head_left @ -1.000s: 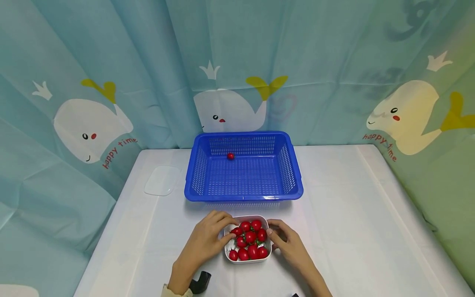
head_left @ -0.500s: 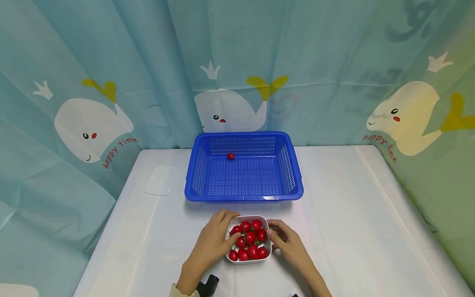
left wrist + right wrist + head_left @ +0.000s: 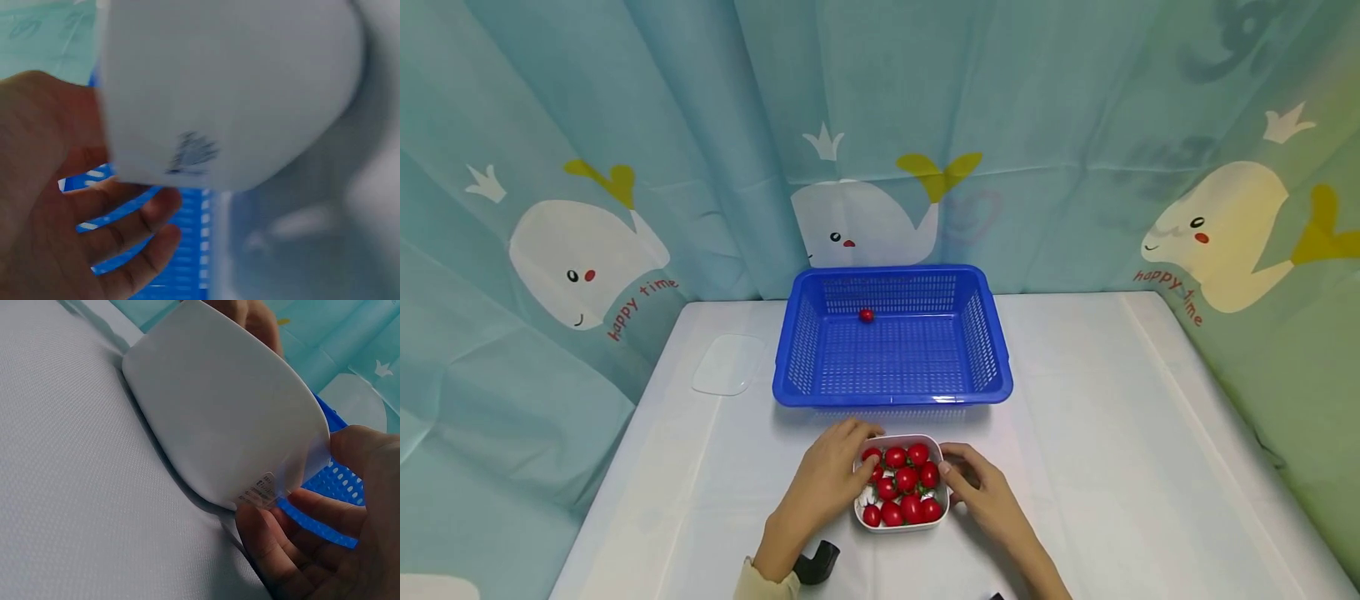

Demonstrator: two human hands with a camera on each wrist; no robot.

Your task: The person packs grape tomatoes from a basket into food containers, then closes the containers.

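A small white plastic tub (image 3: 898, 530) holds several red cherry tomatoes (image 3: 907, 479) with green stems. My right hand (image 3: 988, 500) grips its right side; the right wrist view has the thumb at the rim and the fingers (image 3: 262, 544) against the wall, beside a clear label. My left hand (image 3: 827, 475) reaches over the left rim. Its thumb crosses a tomato at the back left corner, while the other fingers lie loosely spread beyond the far wall, as the left wrist view shows the fingers (image 3: 125, 237) outside the tub wall (image 3: 231, 81).
Behind the tub stands a blue mesh basket (image 3: 891, 400) with one cherry tomato (image 3: 867, 315) in it. A clear flat lid (image 3: 727, 365) lies on the white table (image 3: 1097, 467) to the left. Whale-print curtains (image 3: 722, 167) enclose the back and sides.
My left hand went right a little, then back left and away, its thumb shifting over the back left tomato, which now sits farther back. The right hand and the tub have stayed in place.
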